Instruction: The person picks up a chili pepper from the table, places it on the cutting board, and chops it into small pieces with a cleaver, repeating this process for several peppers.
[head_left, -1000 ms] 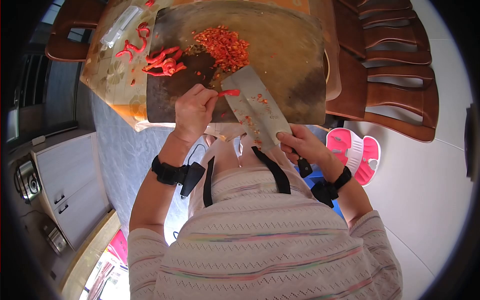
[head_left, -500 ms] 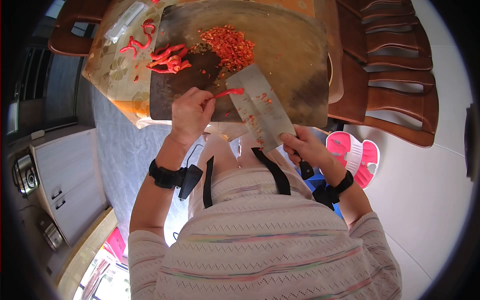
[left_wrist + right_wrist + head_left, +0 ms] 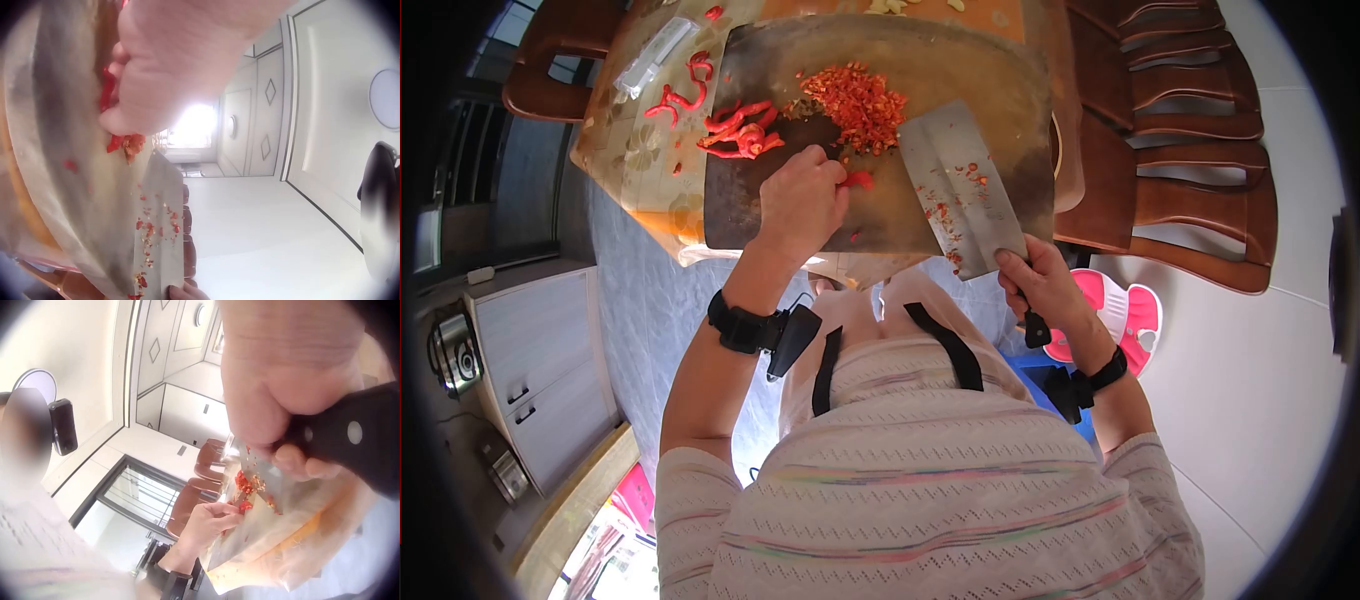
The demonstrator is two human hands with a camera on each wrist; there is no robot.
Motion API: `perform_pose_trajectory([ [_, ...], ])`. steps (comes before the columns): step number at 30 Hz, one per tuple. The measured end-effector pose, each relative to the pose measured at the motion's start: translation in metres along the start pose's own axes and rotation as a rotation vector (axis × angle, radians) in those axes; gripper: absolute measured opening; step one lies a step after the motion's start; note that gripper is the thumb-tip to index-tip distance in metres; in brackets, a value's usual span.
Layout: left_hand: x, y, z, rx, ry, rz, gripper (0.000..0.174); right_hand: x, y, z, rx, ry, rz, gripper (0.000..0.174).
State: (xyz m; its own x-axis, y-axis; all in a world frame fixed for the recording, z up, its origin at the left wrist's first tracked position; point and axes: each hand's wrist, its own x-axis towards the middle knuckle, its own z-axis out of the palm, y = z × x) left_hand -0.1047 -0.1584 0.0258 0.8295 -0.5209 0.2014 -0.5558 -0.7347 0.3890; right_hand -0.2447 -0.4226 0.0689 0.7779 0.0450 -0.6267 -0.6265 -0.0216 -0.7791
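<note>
The left hand point(image 3: 800, 203) pinches a red pepper point(image 3: 858, 180) low over the front part of a dark cutting board point(image 3: 990, 75); in the left wrist view red pepper point(image 3: 107, 90) shows between its fingers. The right hand point(image 3: 1045, 285) grips the black handle of a cleaver point(image 3: 960, 185), whose broad blade lies flat-side up over the board's right front, bits of pepper stuck to it. Behind the hands is a heap of chopped red pepper point(image 3: 860, 108). Several whole peppers point(image 3: 745, 135) lie at the board's left edge.
More peppers point(image 3: 690, 92) and a clear plastic package point(image 3: 656, 57) lie on the patterned tablecloth point(image 3: 640, 160) left of the board. Wooden chairs point(image 3: 1200, 200) stand at the right, with a pink and white object point(image 3: 1140, 320) on the floor below them.
The left hand has moved forward and to the right, bringing the pepper lower against the board. The cleaver and right hand have shifted to the right, away from the pepper.
</note>
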Motion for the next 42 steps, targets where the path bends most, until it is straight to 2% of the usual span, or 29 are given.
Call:
perform_pose_trajectory([
  [2, -0.004, -0.004, -0.005, 0.0, 0.005, 0.009, 0.009, 0.002, -0.005, 0.002, -0.055, 0.003, -0.02, 0.016],
  [4, -0.017, -0.007, -0.019, -0.095, 0.023, -0.091, 0.006, 0.007, -0.011, 0.005, -0.11, 0.003, -0.039, 0.017],
  [6, -0.031, -0.022, -0.031, -0.121, 0.079, -0.122, 0.007, 0.017, -0.018, 0.011, -0.404, -0.006, -0.153, 0.021],
  [7, -0.035, -0.032, -0.037, -0.152, 0.136, -0.154, 0.008, 0.023, -0.021, 0.016, -0.4, -0.008, -0.157, 0.021],
  [9, -0.034, -0.05, -0.05, -0.126, 0.18, -0.163, 0.008, 0.036, -0.029, 0.025, -0.737, -0.061, -0.421, 0.024],
  [12, -0.017, -0.073, -0.064, -0.051, 0.228, -0.161, 0.009, 0.048, -0.047, 0.04, -0.819, -0.129, -0.38, 0.023],
  [14, -0.001, -0.088, -0.069, 0.103, 0.242, -0.043, 0.011, 0.054, -0.054, 0.042, -0.841, -0.088, -0.398, 0.023],
  [18, 0.03, -0.101, -0.066, 0.138, 0.132, -0.108, 0.015, 0.056, -0.066, 0.04, -0.895, 0.053, -0.358, 0.022],
  [20, 0.04, -0.104, -0.065, 0.151, -0.042, -0.145, 0.019, 0.054, -0.068, 0.042, -0.866, 0.08, -0.345, 0.022],
  [24, 0.046, -0.109, -0.068, 0.069, -0.076, -0.093, 0.026, 0.05, -0.066, 0.055, -0.777, 0.13, -0.343, 0.021],
  [26, 0.043, -0.112, -0.066, -0.128, -0.013, 0.076, 0.045, 0.051, -0.062, 0.064, -0.724, 0.151, -0.329, 0.02],
  [27, 0.042, -0.113, -0.065, -0.131, -0.018, 0.083, 0.045, 0.051, -0.06, 0.068, -0.679, 0.162, -0.322, 0.02],
  [29, 0.04, -0.115, -0.064, -0.111, -0.092, 0.155, 0.062, 0.047, -0.058, 0.073, -0.662, 0.154, -0.3, 0.02],
  [34, 0.03, -0.12, -0.051, -0.144, -0.041, 0.171, 0.062, 0.041, -0.045, 0.076, -0.676, 0.081, -0.23, 0.019],
  [36, 0.028, -0.122, -0.045, -0.15, -0.012, 0.191, 0.058, 0.044, -0.037, 0.075, -0.651, 0.133, -0.332, 0.019],
  [42, 0.013, -0.104, -0.031, -0.189, 0.11, 0.16, 0.044, 0.055, -0.062, 0.078, -0.725, 0.222, -0.298, 0.019],
])
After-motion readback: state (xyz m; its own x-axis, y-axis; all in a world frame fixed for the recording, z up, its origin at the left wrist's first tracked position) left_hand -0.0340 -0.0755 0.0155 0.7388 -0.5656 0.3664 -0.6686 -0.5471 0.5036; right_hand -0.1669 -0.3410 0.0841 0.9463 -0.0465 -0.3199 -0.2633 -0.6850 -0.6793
